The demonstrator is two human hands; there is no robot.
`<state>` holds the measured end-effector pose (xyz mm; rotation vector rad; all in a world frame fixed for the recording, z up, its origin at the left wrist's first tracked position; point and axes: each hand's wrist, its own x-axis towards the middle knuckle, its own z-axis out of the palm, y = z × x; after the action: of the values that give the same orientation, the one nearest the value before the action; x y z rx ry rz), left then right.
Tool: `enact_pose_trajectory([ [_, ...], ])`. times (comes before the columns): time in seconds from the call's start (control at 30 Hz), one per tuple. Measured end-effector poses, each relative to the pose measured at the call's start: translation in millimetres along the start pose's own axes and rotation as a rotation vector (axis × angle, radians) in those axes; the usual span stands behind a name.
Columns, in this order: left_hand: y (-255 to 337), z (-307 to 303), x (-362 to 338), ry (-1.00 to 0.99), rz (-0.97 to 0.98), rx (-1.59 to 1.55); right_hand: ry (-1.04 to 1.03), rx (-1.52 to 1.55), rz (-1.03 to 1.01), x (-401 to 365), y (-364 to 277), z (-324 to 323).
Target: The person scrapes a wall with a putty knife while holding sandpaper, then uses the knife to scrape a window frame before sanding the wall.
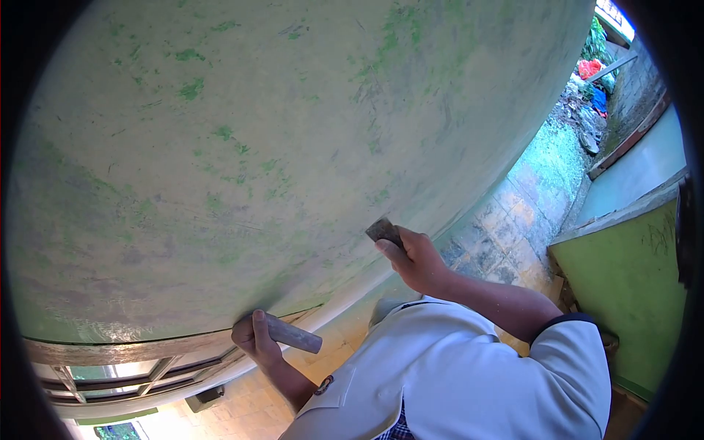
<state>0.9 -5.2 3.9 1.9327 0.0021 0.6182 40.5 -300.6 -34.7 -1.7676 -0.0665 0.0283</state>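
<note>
A large pale wall [293,169] with patches of worn green paint fills the upper part of the view. My left hand [258,339] is closed round a grey bar-shaped block [295,334], thumb on top, close to the wall's edge above the window frame. Further right, my right hand [419,262] grips a small flat dark piece with a squared end, like a scraper blade [383,231]. Its squared end overlaps the wall in this view, and the rest is hidden in my fingers.
A wooden window frame [132,355] with crossed bars lies at lower left. Tiled floor [506,220] runs below the wall. A green panel [623,293] stands on the right, with a pile of rubble and coloured cloth [589,70] beyond.
</note>
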Motion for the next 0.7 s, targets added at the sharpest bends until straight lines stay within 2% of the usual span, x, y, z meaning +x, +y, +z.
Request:
enact_pose_trajectory([
  [0.1,3,2,1,-0.001,0.004,-0.007,0.029,0.028,0.026,-8,4,-5],
  [0.17,4,2,0,0.005,0.007,0.006,0.014,-0.069,-0.029,-22,18,-7],
  [0.27,1,0,0,-0.006,0.020,0.007,-0.049,-0.146,0.001,-31,38,-1],
  [0.4,-1,0,1,0.000,-0.006,0.004,0.046,-0.042,-0.090,2,5,7],
  [0.47,4,2,1,-0.005,0.022,0.011,0.003,0.008,0.000,-5,5,7],
  [0.7,0,1,1,-0.007,0.023,-0.023,-0.021,-0.085,-0.024,-21,29,6],
])
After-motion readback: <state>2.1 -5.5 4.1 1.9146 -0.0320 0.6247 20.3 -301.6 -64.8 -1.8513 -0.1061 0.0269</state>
